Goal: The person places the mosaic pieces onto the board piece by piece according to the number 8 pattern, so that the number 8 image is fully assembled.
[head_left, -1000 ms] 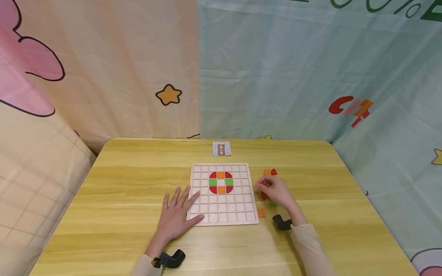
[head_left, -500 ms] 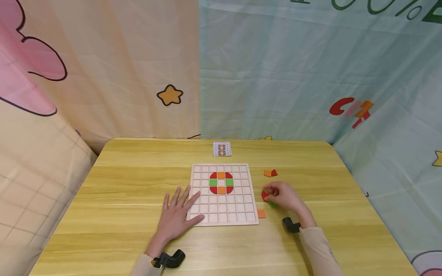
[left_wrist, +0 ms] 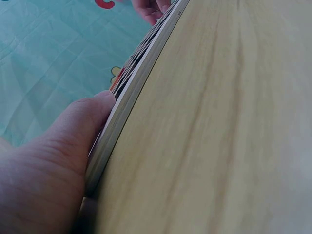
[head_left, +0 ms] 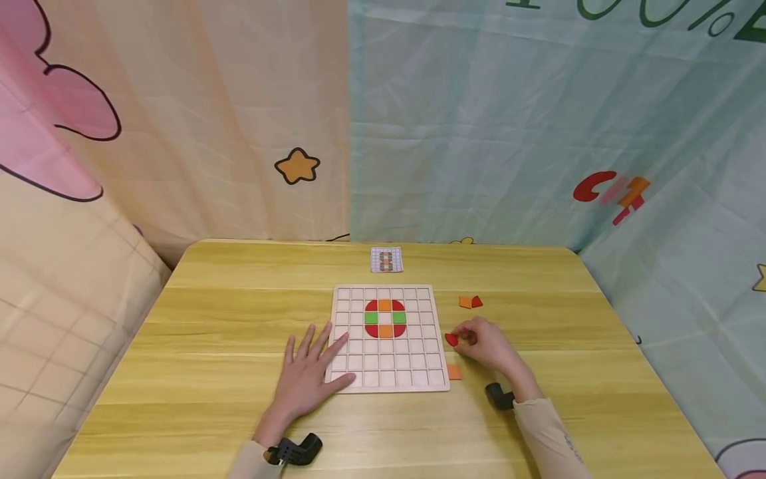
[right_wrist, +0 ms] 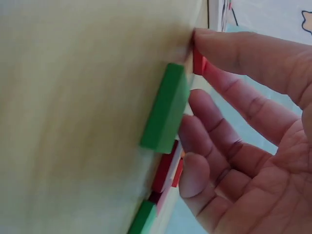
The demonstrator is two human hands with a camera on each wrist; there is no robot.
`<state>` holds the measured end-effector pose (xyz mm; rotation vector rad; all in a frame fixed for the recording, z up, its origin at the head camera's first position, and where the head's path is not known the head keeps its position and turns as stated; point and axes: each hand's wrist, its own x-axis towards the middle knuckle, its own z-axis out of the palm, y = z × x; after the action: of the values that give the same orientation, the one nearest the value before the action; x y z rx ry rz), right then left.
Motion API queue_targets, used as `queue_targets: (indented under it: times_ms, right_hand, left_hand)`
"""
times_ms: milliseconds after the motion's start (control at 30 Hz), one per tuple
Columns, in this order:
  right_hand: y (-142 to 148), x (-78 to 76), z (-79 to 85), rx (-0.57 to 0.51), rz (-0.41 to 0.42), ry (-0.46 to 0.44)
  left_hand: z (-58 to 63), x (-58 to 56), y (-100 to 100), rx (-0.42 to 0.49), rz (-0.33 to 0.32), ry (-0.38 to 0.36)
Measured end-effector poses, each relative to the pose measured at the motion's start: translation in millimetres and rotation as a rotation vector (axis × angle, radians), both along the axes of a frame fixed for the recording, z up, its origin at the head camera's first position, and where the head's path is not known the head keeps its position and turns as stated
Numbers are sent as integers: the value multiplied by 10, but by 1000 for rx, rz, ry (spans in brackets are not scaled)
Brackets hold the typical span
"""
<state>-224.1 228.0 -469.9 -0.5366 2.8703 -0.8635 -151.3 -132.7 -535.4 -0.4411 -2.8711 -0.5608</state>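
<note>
A pale gridded board (head_left: 383, 382) lies on the table, with red, orange and green tiles set in a ring around one bare square. Fingers spread, my left hand (head_left: 306, 382) rests on the board's left edge; the thumb (left_wrist: 83, 117) lies along its rim in the left wrist view. Beside the board's right edge, my right hand (head_left: 489, 346) pinches a red quarter-round tile (head_left: 451, 339) between thumb and index finger. The right wrist view shows that red tile (right_wrist: 198, 61) at the fingertips, near a green tile (right_wrist: 165, 109) that the hand hides from the head view.
Right of the board lie an orange tile (head_left: 465, 302) touching a red tile (head_left: 477, 302), and another orange tile (head_left: 455, 372) by the lower right corner. Past the board is a small printed pattern card (head_left: 386, 260). Patterned curtains (head_left: 467, 133) hang behind the table.
My right hand came back from near the board's edge to the loose tiles, took hold of a red tile and moved it slightly left. The left hand stayed put.
</note>
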Motion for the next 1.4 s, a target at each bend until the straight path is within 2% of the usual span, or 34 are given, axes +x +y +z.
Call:
queue_targets:
  times_ms: [400, 700, 833, 967, 1167, 1400]
  right_hand:
    - [-104, -17, -9, 18, -64, 27]
    - [-95, -38, -18, -136, -126, -83]
    - [-82, -38, -32, -204, -153, -92]
    - [-131, -8, 6, -274, -116, -89]
    - [-328, 33, 80, -432, -17, -214]
    - [-686, 7, 73, -341, 80, -224]
  left_hand:
    - [4, -6, 15, -3, -4, 13]
    - [-4, -6, 16, -6, -4, 14]
    - [0, -6, 19, -9, -5, 15]
    - [9, -5, 14, -13, -7, 14]
    - [17, -10, 4, -10, -6, 8]
    - [20, 5, 0, -11, -1, -5]
